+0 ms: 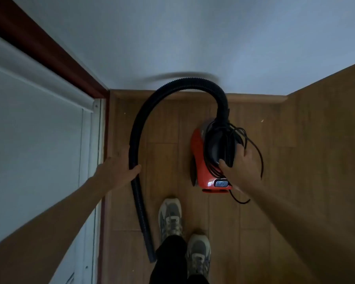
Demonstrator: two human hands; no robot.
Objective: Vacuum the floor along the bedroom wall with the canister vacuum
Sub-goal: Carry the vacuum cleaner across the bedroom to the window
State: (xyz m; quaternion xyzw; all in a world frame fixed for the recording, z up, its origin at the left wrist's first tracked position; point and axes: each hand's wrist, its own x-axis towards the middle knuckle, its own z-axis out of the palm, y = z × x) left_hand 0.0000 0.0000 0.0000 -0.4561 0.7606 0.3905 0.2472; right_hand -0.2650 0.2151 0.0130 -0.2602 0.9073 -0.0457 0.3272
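glossy plastic vacuum (199,160), ribbed hose (140,119), wood floor (275,181)

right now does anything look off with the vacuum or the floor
The black power cord is loosely bundled on the red canister vacuum, loops spilling past the right hand. Pale specks lie near the baseboard.

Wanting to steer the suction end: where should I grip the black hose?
Grip the hose on its straight lower run, below the left hand, nearer the open end. Come from the left, fingers wrapping the slim ribbed tube; the canister is on its right.
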